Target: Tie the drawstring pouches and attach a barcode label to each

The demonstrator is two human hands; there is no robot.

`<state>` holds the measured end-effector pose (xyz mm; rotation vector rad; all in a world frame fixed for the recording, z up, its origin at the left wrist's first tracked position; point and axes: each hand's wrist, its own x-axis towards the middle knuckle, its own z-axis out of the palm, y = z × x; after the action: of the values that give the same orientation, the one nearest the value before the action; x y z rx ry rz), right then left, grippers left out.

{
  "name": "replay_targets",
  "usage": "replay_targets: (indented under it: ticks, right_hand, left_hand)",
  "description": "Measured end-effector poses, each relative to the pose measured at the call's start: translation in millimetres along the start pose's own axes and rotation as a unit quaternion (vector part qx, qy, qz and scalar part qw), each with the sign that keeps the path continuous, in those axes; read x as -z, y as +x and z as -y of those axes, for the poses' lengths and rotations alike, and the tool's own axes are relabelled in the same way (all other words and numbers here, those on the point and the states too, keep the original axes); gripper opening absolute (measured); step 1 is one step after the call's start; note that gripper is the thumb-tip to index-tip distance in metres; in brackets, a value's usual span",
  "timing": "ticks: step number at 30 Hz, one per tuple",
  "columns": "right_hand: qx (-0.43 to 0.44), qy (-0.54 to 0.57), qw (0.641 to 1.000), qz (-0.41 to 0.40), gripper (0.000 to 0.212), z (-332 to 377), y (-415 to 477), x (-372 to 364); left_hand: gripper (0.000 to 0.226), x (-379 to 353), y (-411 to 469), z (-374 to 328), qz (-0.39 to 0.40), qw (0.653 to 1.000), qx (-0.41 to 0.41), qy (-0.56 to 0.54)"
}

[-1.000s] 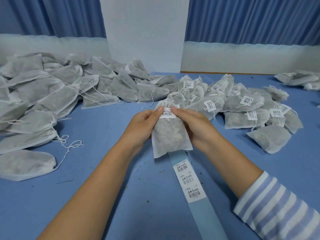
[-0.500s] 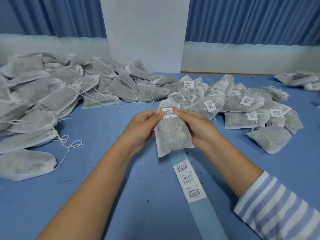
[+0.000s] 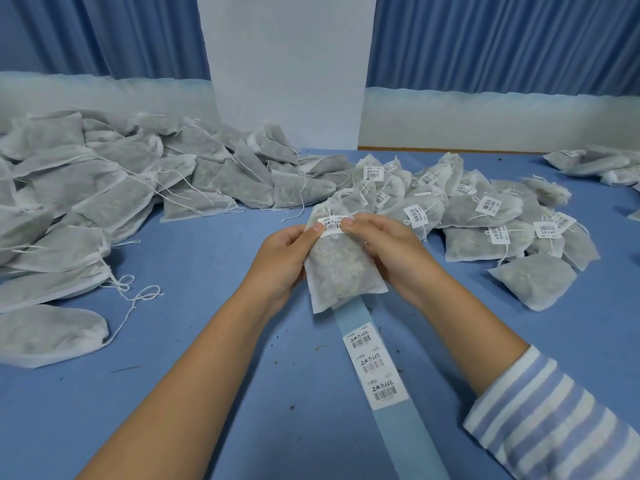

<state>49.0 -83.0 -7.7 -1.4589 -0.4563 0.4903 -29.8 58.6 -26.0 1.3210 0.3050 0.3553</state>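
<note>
I hold a filled white drawstring pouch (image 3: 339, 268) upright above the blue table (image 3: 194, 278), in the middle of the view. My left hand (image 3: 282, 261) grips its left side, thumb at the neck. My right hand (image 3: 391, 254) grips the right side, thumb tip on the end of a barcode label (image 3: 331, 225) stuck across the tied neck. A pale blue backing strip (image 3: 398, 434) with three barcode labels (image 3: 372, 363) lies on the table below the pouch.
A big heap of unlabelled pouches (image 3: 97, 199) with loose strings fills the left. Labelled pouches (image 3: 485, 216) are piled at the right, with a few more pouches (image 3: 595, 164) at the far right edge. A white pillar (image 3: 287, 71) and blue curtains stand behind.
The pouch has shifted slightly right and tilted a little in my hands. Both thumbs stay on the label at its neck.
</note>
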Motion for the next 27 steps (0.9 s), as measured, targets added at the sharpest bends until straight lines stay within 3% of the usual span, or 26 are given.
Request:
replay_targets:
  ticks: [4,7,9,12,15,20,27]
  right_hand:
    - [0.064,-0.073,0.995,-0.030,0.035,2.5,-1.2,12.0]
    - [0.111,-0.081,0.982,-0.129,0.022,5.6,5.7,30.8]
    - [0.118,-0.108,0.965,-0.207,0.027,3.8,13.7,50.1]
    - [0.098,-0.234,0.925,-0.282,0.032,-6.7,20.7,79.9]
    - [0.034,-0.330,0.907,-0.260,0.009,-23.0,27.5,96.8]
    - [0.034,-0.435,0.865,-0.249,0.039,-44.6,40.2,103.1]
    - [0.045,-0.432,0.846,-0.309,0.042,-48.8,65.2,104.4]
  left_hand:
    - [0.027,-5.8,2.8,3.7,-0.029,0.999,-0.024,-0.002]
    - [0.026,-8.4,5.1,5.9,-0.054,0.998,-0.041,-0.013]
    - [0.023,-8.0,6.3,8.8,-0.068,0.997,-0.044,-0.009]
    - [0.022,-3.8,11.5,14.0,-0.094,0.995,-0.038,0.002]
    - [0.022,0.7,17.4,19.4,-0.128,0.991,-0.025,0.016]
    - [0.023,5.2,21.8,22.8,-0.162,0.986,-0.015,0.026]
    - [0.022,10.0,24.5,25.3,-0.171,0.984,-0.005,0.041]
